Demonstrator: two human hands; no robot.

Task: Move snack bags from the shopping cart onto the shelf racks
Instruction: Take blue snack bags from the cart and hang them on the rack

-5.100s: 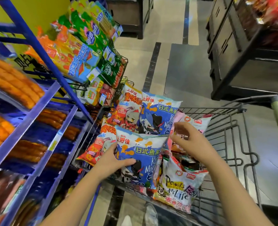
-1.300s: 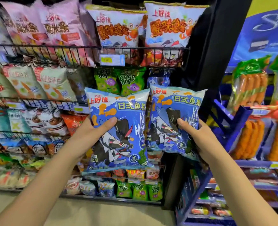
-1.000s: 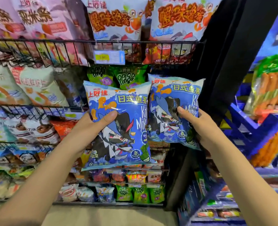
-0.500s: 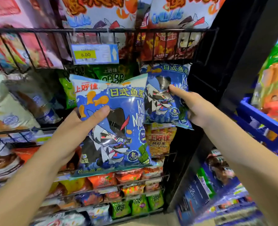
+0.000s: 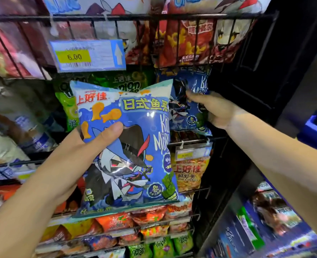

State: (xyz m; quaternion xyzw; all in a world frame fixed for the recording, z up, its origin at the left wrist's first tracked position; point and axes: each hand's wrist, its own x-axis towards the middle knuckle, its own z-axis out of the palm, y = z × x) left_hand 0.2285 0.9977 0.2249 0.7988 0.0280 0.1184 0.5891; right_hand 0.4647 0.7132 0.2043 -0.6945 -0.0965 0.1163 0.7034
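We find the left grip (image 5: 83, 151) pinching the first blue bag (image 5: 135, 157) at its left edge. The thumb is pressed across the printed front and the fingers are hidden behind the pack. This bag is upright and held in the air in front of the racks, and we see no contact with any wire.

The right grip (image 5: 215, 108) is curled round the right edge of the second blue bag (image 5: 186, 116), with the thumb on the face. That bag is at the right end of the middle rack (image 5: 191, 140), above its front rail. Its top is tucked under the upper rack (image 5: 154, 15), and the first blue bag covers its left side. The area is blurred, so we cannot confirm whether it rests on the rack floor or hangs from the grip.

Green bags (image 5: 116, 81) stand in the middle rack, to the left of the second blue bag and behind the first. Red bags (image 5: 187, 43) fill the right end of the upper rack. A price tag (image 5: 88, 55) reading 6.00 hangs from that rack's front rail, left of centre.

A smaller tag (image 5: 191, 153) hangs from the middle rack's front rail at its right end. An orange cracker bag (image 5: 189, 175) stands just below it. A black upright (image 5: 247, 90) closes the right side of the racks.
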